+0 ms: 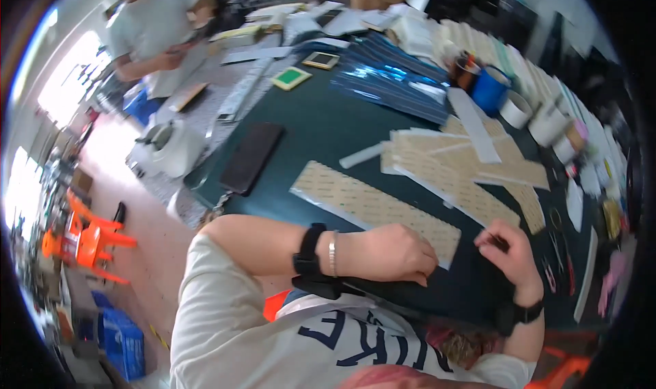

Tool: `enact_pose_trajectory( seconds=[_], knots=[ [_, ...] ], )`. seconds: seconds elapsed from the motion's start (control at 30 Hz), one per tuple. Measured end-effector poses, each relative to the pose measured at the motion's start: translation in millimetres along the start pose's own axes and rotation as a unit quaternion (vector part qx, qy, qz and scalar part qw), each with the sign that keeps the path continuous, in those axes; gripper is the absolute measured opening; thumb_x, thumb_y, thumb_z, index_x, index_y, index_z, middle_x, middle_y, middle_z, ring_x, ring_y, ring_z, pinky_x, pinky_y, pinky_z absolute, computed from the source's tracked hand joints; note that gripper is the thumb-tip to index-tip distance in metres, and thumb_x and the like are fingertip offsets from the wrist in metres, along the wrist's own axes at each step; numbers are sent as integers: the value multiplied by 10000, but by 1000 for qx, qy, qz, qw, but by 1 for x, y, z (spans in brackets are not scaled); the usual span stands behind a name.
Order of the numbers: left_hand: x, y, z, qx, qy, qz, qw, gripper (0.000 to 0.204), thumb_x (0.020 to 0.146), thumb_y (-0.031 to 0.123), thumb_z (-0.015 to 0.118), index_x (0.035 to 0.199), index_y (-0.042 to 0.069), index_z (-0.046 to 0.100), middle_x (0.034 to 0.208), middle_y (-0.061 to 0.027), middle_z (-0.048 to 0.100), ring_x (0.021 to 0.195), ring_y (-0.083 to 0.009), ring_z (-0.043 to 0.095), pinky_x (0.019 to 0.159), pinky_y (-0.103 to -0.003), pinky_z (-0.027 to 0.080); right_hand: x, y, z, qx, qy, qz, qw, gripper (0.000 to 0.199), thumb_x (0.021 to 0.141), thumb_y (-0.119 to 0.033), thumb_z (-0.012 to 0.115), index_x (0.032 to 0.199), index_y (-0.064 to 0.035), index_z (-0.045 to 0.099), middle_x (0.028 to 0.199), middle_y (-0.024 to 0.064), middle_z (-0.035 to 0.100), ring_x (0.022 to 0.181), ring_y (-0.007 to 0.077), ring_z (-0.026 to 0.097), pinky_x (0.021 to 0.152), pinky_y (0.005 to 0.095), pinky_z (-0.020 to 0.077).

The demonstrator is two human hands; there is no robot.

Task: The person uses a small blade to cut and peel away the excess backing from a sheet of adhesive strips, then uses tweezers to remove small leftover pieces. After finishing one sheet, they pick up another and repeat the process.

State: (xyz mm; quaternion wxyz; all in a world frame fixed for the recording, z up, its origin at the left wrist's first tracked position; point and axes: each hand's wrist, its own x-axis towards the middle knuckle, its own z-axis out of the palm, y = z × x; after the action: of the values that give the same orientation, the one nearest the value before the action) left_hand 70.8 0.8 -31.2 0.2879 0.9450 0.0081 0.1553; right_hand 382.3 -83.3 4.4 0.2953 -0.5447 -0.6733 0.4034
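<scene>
Your left hand (393, 252) and right hand (511, 258), both curled, grips unclear, by long beige patterned strip (369, 203) near dark-green worktop's (314, 119) front edge.

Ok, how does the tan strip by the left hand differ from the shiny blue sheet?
Colour: the tan strip is tan with small printed marks; the blue sheet is dark blue with stripes.
Finish: the blue sheet throws bright reflections, the tan strip looks matt.
Cover: the left hand hides part of the tan strip, none of the blue sheet.
Shared: both lie on the dark green tabletop.

Tan patterned strip (369, 201), flat, aslant
</scene>
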Motion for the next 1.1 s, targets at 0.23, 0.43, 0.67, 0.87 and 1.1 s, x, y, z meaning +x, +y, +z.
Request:
enact_pose_trajectory(
  seconds=[0.23,0.43,0.67,0.87,1.1],
  knots=[
    [-3,13,-2,61,-1,5,998,189,1004,250,734,1043,66,733,1299,-127,758,1245,-302,721,964,-407,619,12,-1,9,9,3,24,1000,231,1002,-111,779,1219,-56,724,1066,20,699,982,113,649,870,275,519],
    [-5,11,-2,120,46,19,991,177,978,220,751,1055,62,730,1326,-114,750,1226,-310,726,970,-402,619,11,-7,13,-116,-27,-25,993,207,990,-98,780,1190,-61,743,1057,49,691,971,163,671,860,292,525],
    [-6,17,-7,99,28,-12,995,188,945,200,767,1066,62,725,1352,-126,738,1202,-296,730,954,-391,624,2,-10,27,-180,44,-72,980,269,936,-51,814,1201,-91,784,1029,69,677,857,206,682,732,305,544],
    [-3,18,-14,107,-7,-9,994,181,920,167,764,1066,71,718,1393,-130,722,1202,-291,730,919,-387,632,8,4,30,-202,66,-107,971,300,916,-48,833,1206,-116,801,1008,54,664,801,191,660,674,298,527],
    [-1,19,-12,101,-5,-9,995,179,916,163,761,1064,72,716,1425,-146,709,1200,-288,730,908,-391,633,9,7,32,-232,73,-133,961,313,898,-59,850,1199,-136,811,973,44,640,767,181,630,645,299,511]
  ],
)
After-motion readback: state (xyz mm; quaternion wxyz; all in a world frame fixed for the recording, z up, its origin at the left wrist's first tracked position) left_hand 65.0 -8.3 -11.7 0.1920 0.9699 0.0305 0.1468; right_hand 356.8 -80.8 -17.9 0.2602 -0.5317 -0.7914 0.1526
